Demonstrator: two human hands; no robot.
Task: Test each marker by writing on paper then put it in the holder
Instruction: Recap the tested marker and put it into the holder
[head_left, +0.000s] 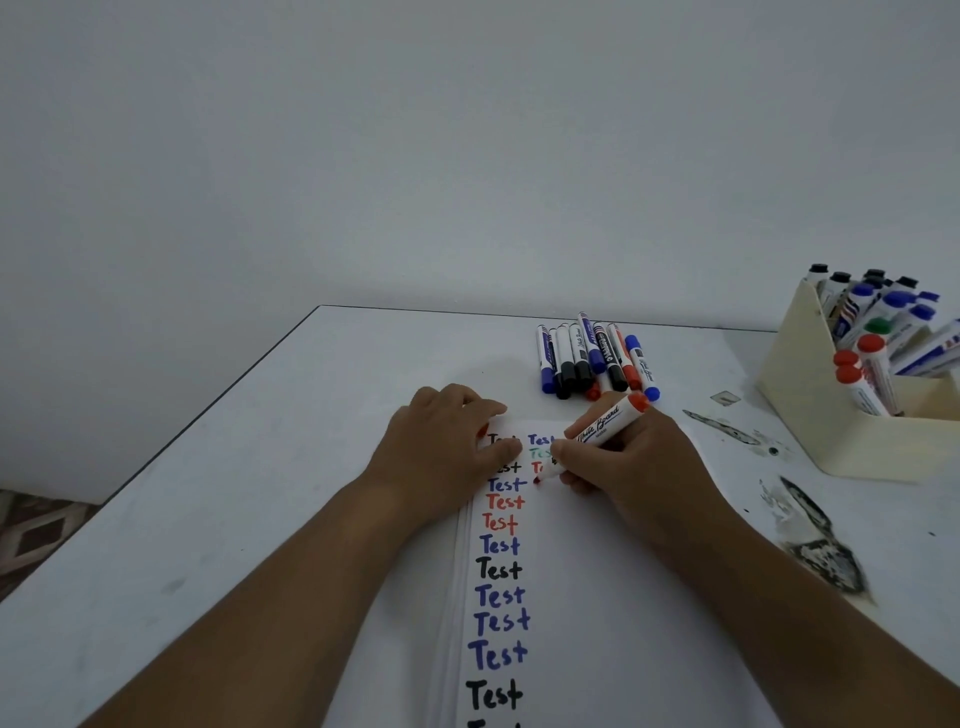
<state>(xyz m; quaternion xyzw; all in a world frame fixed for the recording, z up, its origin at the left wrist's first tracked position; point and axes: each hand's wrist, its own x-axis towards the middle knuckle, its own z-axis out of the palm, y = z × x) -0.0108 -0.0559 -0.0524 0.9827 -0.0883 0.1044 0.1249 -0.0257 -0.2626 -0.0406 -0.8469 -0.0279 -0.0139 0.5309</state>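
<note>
1. The right hand (631, 462), at the centre of the frame, grips a red marker (597, 434) in curled fingers, its tip touching the paper (613, 597) beside a half-written red word.
2. The left hand (441, 441), just left of it, rests on the paper's top edge with loosely bent fingers, and a small red piece shows under them (possibly the cap; I cannot tell).
3. The paper runs down to the bottom of the frame, with a column of "Test" words in black, blue and red.
4. Just above the hands lies a row of capped markers (592, 358) on the table (208, 493).
5. At the right edge stands a cream holder (810, 395), packed with markers.
</note>
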